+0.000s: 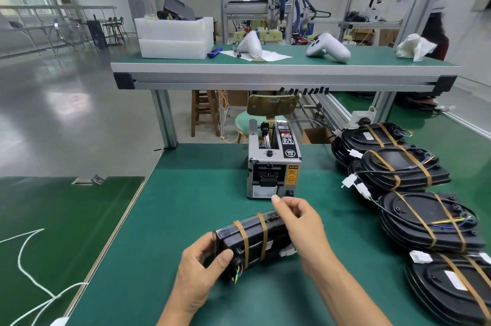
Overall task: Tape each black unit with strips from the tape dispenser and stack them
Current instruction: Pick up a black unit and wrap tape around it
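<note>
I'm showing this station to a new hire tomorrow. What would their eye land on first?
Probably the two bare hands at bottom centre: the left hand grips a black unit banded with two tan tape strips, the right hand pinched above it. Just behind stands the grey tape dispenser. Taped black units pile along the right edge of the green mat.

1. Black unit (pixel 252 240) between the fingers (pixel 281 208): glossy black, two tan tape bands.
2. Wires beside the left-hand fingers (pixel 225 255): blue, yellow, green.
3. Tape dispenser (pixel 273 163) beyond the fingers: grey, black panel, yellow caution label.
4. Tabletop (pixel 186 206): plain green.
</note>
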The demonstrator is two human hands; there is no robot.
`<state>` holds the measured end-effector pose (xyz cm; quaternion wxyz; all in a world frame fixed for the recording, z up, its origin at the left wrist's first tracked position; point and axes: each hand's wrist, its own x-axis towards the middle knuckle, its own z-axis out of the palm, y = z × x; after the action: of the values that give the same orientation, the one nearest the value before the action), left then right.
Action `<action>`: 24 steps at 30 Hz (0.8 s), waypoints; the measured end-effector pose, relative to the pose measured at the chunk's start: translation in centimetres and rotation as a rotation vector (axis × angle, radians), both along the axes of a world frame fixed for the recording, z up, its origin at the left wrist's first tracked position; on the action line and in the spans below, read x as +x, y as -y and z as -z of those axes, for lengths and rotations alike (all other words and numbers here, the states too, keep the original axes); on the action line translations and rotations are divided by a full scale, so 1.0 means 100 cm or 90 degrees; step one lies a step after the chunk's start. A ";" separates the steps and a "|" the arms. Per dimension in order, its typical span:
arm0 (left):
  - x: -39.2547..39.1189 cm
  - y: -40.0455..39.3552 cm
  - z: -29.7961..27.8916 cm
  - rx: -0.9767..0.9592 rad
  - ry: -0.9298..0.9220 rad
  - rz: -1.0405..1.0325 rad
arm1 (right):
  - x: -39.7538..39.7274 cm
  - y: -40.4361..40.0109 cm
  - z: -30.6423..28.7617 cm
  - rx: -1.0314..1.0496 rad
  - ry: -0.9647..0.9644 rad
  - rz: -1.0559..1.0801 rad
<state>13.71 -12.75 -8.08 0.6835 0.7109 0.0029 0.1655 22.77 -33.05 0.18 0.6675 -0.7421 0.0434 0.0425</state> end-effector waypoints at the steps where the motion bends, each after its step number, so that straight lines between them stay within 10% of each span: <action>1: -0.001 0.001 -0.002 0.009 0.003 -0.002 | 0.004 0.002 -0.002 -0.006 0.009 -0.001; 10: -0.005 0.006 -0.014 0.033 0.031 -0.026 | 0.001 0.002 0.015 -0.100 -0.016 -0.081; 20: -0.004 0.004 -0.007 0.049 0.074 -0.060 | -0.028 -0.036 -0.048 -0.604 0.411 -0.135; 24: -0.008 0.002 -0.005 0.100 0.059 -0.103 | -0.045 -0.058 -0.048 -0.561 0.530 -0.195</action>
<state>12.96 -12.94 -7.57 0.6097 0.7512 0.0154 0.2526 18.28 -27.28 5.00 0.2460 -0.8998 -0.3140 -0.1767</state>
